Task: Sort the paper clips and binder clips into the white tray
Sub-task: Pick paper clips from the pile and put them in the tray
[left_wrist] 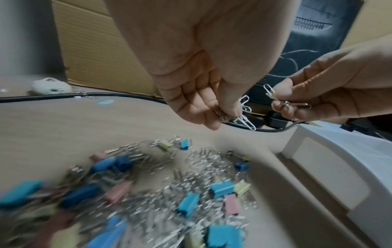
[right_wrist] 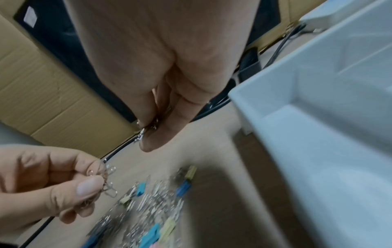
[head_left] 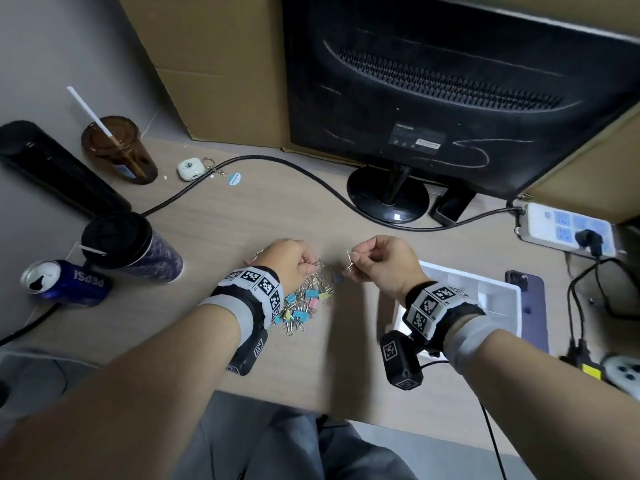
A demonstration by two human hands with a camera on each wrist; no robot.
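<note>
A pile of silver paper clips and pastel binder clips lies on the wooden desk, partly hidden by my left wrist. Above it my left hand pinches a small bunch of paper clips between thumb and fingers. Just to the right, my right hand pinches a few paper clips too, one sticking up. The same pile shows blurred under the left wrist view. The white tray sits right of the pile, behind my right wrist; its near wall fills the right wrist view.
A monitor and its round stand are behind the hands, with a black cable crossing the desk. A dark cup, a Pepsi can and a brown cup stand left. A phone and power strip lie right.
</note>
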